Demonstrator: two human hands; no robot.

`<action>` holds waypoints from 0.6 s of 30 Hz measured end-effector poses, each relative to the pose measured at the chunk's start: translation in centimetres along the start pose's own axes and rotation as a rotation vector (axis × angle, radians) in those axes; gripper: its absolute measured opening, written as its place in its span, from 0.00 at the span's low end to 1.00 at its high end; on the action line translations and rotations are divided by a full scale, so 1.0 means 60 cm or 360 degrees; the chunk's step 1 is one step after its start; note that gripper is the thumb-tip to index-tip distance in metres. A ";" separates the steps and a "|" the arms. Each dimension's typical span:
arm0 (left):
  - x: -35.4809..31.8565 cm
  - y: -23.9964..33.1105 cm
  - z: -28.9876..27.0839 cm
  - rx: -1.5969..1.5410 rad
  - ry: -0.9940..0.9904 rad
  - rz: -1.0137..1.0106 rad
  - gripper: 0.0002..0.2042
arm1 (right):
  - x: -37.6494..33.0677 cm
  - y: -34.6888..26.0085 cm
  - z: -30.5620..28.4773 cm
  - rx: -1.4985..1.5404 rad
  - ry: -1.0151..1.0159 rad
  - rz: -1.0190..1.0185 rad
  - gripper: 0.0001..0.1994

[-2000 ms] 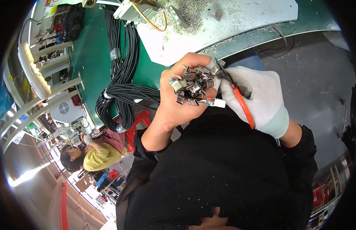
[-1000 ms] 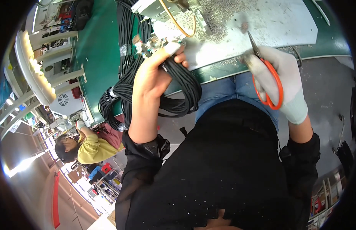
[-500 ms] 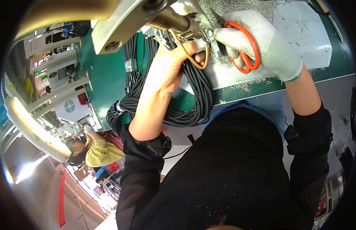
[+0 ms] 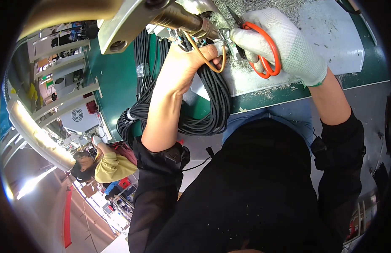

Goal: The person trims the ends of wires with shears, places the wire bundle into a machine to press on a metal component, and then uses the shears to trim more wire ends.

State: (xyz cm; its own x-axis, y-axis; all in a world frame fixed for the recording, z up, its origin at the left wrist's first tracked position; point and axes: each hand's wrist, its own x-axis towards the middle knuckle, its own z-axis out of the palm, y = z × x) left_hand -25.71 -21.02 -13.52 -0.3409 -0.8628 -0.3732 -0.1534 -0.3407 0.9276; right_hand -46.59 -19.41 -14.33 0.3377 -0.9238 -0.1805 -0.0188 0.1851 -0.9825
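Since a second ago both hands have come together under the machine head [image 4: 185, 21]; bare left hand [image 4: 189, 61] curled round the black cable bundle [image 4: 216, 99] near its connector ends [image 4: 175, 37], coil hanging below over the edge of the green table [image 4: 113, 80], white-covered thumb tip by the metal block [image 4: 235, 49]; gloved right hand [image 4: 269, 36] closed on the orange-handled scissors [image 4: 274, 50], blades pointing up-left; its thumb reaches the block, can't tell what, if anything, the tips pinch; silver clippings [image 4: 267, 6] litter the white board [image 4: 330, 46] beyond
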 end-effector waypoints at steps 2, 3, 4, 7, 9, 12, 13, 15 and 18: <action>-0.003 -0.003 0.004 0.0056 0.0062 0.0117 0.05 | 0.000 -0.004 0.003 -0.0103 0.0032 0.0047 0.16; -0.005 -0.005 0.006 0.0060 0.0056 0.0123 0.05 | 0.000 -0.005 0.004 -0.0155 0.0049 0.0071 0.16; -0.007 -0.006 0.008 0.0060 0.0072 0.0136 0.05 | -0.001 -0.006 0.004 -0.0157 0.0054 0.0061 0.16; -0.010 -0.009 0.008 0.0060 0.0099 0.0166 0.05 | -0.002 -0.004 0.002 -0.0127 0.0026 0.0027 0.16; -0.010 -0.011 0.005 0.0082 0.0088 0.0187 0.06 | 0.003 0.014 -0.002 -0.0218 0.0006 -0.0211 0.15; -0.011 -0.009 0.008 0.0115 0.0095 0.0213 0.06 | 0.011 0.033 -0.011 -0.0397 -0.0040 -0.0674 0.15; -0.012 -0.008 0.010 0.0136 0.0112 0.0226 0.06 | 0.012 0.035 -0.013 -0.0404 -0.0053 -0.0704 0.15; -0.012 -0.006 0.011 0.0153 0.0130 0.0229 0.06 | 0.014 0.037 -0.014 -0.0413 -0.0087 -0.0755 0.14; -0.010 -0.001 0.009 0.0269 0.0114 0.0199 0.04 | 0.015 0.037 -0.016 -0.0449 -0.0011 -0.0882 0.14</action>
State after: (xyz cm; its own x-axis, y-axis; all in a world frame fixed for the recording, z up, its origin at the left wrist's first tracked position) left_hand -26.00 -20.28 -13.33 -0.3011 -0.9209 -0.2476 -0.2693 -0.1669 0.9485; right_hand -47.21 -20.16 -16.69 0.3747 -0.8548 0.3591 -0.0866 -0.4179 -0.9044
